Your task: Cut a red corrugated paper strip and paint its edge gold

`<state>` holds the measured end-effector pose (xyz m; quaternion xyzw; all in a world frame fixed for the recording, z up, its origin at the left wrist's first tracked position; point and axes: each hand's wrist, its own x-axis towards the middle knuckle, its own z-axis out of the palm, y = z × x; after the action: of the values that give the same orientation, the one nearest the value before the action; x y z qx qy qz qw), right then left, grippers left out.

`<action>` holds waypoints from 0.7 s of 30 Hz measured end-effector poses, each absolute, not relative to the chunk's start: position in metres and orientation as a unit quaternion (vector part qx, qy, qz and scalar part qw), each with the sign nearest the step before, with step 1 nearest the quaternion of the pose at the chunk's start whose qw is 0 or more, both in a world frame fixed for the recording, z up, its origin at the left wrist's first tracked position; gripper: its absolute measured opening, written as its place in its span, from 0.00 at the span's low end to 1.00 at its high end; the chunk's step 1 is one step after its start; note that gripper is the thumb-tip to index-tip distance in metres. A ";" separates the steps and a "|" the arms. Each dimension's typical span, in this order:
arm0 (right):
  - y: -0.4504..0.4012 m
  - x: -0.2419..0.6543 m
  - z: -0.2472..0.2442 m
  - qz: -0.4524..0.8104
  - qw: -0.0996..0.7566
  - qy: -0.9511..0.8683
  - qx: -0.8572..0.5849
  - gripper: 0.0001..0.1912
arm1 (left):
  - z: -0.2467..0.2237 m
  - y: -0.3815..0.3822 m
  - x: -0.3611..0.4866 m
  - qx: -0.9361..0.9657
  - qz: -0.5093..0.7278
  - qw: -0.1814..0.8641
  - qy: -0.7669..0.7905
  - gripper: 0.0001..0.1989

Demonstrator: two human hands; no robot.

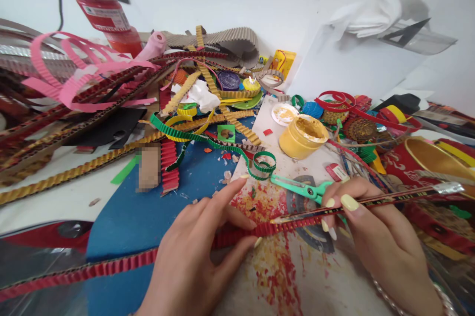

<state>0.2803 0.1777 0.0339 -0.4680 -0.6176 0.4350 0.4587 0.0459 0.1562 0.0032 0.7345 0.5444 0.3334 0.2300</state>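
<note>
1. Red corrugated strip [282,224] runs from eight to four o'clock, pinched in the left hand [195,239].
2. Pencil [404,195] clamped in the right hand [382,224], tip at the strip's edge.
3. Green scissors [316,191] near the pencil; yellow paint jar [295,139], three o'clock.

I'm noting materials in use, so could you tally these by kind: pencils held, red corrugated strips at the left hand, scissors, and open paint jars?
Pencil in the right hand: 1
Red corrugated strip at the left hand: 1
Green-handled scissors: 1
Open yellow paint jar: 1
Total: 4
</note>
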 end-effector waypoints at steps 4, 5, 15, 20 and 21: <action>0.179 0.280 0.033 0.442 0.460 -0.609 -0.472 0.10 | 0.004 0.157 0.046 0.741 0.340 0.211 0.540 0.30; 0.179 0.280 0.033 0.443 0.466 -0.603 -0.472 0.10 | 0.005 0.157 0.046 0.742 0.344 0.205 0.538 0.29; 0.177 0.281 0.033 0.446 0.461 -0.621 -0.451 0.10 | 0.006 0.156 0.047 0.744 0.353 0.190 0.535 0.28; 0.177 0.280 0.033 0.446 0.460 -0.621 -0.451 0.10 | 0.006 0.157 0.047 0.744 0.350 0.195 0.535 0.28; 0.177 0.280 0.033 0.446 0.461 -0.621 -0.451 0.10 | 0.006 0.157 0.047 0.744 0.350 0.195 0.534 0.27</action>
<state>0.2800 0.1769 0.0325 -0.4506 -0.6206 0.4460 0.4614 0.0469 0.1571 0.0063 0.7442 0.5344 0.3501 0.1949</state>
